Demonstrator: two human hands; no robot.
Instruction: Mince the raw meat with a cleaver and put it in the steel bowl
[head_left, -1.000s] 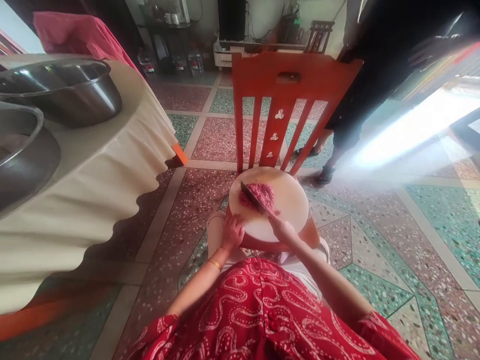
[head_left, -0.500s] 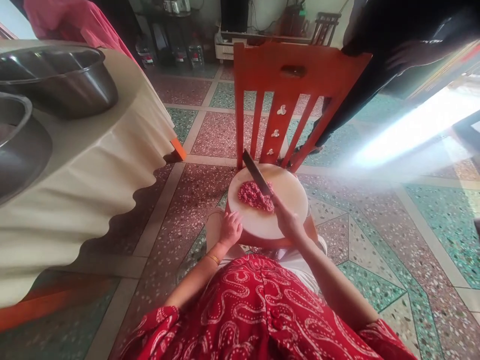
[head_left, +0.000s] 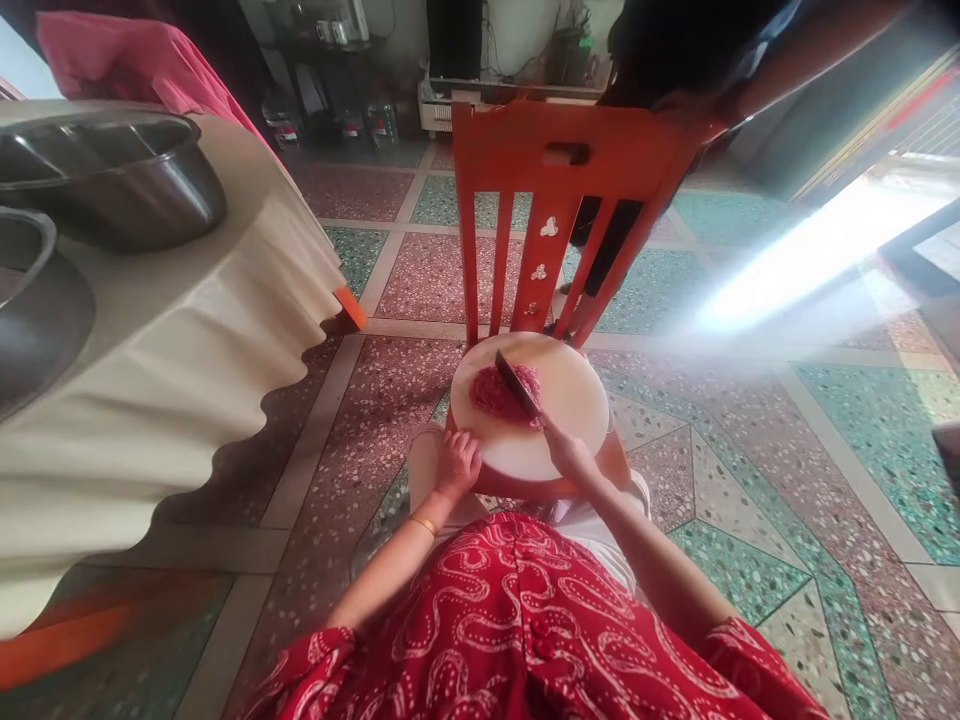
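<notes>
A round pale cutting board [head_left: 570, 392] rests on the seat of a red wooden chair. On its left half lies a patch of minced red meat [head_left: 491, 392]. My right hand [head_left: 568, 452] is wrapped round the handle of a cleaver [head_left: 517, 386], whose dark blade is down in the meat, pointing away and to the left. With curled fingers my left hand [head_left: 459, 462] grips the board's near left edge, clear of the blade. The underside of that grip is hidden.
The chair's slatted back [head_left: 577, 150] rises behind the board, and a person in dark clothes [head_left: 675, 60] stands beyond it. To the left, large metal basins [head_left: 150, 190] sit on a table with a cream cloth [head_left: 225, 270]. Speckled tile floor [head_left: 337, 420] lies around.
The cleaver has come down from above the meat into it. The person behind the chair has shifted left, an arm now at the chair back. My left hand stays at the board's edge.
</notes>
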